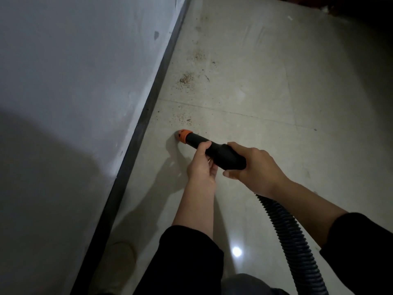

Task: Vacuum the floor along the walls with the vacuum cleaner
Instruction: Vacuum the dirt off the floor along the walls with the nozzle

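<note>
Closest in my feed are the two dark sleeves, the left (187, 252) and the right (361, 252), with a grey knee (244, 284) between them at the bottom edge. Beyond them both grips are on the vacuum's black nozzle (221, 155). The left grip (202, 165) cradles the narrow front section, fingers curled beneath and thumb laid on top. The right grip (253, 165) is wrapped round the thicker rear section, where the ribbed hose (285, 231) trails back past the right sleeve.

The orange tip (183, 135) is down at the floor (265, 92), close to the dark baseboard (148, 116) under the pale wall (74, 81), but apart from it.

As for progress, the strip of tile between me and the tip looks free of grit, so I judge that stretch done — though the light is dim and I wouldn't swear to it. Plenty is left ahead. A thin scatter of crumbs (185, 120) lies just beyond the tip, a denser sandy pile (186, 78) lies further up the wall line, and a looser patch (198, 56) sits past that. Fainter marks run on toward the far end. I'd put the job in its early-to-middle part, with the heaviest dirt not yet reached.
</note>
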Tool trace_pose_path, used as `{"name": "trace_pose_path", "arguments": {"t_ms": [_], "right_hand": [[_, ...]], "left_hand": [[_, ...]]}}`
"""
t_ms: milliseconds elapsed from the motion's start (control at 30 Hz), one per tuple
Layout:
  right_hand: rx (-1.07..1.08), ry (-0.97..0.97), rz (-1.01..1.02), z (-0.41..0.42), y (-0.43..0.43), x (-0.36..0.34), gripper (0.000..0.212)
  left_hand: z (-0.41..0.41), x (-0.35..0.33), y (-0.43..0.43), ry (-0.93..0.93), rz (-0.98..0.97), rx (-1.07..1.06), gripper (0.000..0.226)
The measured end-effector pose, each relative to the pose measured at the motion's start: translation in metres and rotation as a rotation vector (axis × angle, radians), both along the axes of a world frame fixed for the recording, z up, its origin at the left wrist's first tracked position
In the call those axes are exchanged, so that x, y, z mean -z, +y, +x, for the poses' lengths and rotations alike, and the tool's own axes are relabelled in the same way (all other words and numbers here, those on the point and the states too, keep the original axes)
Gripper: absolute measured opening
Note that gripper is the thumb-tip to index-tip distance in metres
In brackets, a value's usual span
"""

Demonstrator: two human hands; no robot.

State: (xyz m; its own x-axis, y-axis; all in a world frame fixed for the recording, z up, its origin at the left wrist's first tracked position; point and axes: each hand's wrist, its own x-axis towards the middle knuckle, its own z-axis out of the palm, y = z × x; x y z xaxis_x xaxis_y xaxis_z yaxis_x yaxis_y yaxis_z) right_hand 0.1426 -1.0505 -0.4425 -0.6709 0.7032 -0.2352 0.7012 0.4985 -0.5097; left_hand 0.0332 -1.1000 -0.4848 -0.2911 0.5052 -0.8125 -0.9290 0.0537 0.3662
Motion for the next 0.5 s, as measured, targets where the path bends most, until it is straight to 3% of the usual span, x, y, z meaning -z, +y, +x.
{"name": "trace_pose_path", "arguments": {"t_ms": [167,400,500], "right_hand": [[0.023,-0.012,0.007,0.018,-0.001,0.000,0.045],[0.061,-0.014,-0.004,0.043,0.000,0.000,0.046],[0.087,-0.021,-0.007,0.053,-0.001,0.000,0.044]], "left_hand": [[0.015,0.001,0.000,0.011,0.011,0.035,0.021],[0.036,0.000,0.002,-0.005,0.030,0.086,0.028],[0.042,0.000,0.002,-0.020,0.043,0.119,0.018]]}}
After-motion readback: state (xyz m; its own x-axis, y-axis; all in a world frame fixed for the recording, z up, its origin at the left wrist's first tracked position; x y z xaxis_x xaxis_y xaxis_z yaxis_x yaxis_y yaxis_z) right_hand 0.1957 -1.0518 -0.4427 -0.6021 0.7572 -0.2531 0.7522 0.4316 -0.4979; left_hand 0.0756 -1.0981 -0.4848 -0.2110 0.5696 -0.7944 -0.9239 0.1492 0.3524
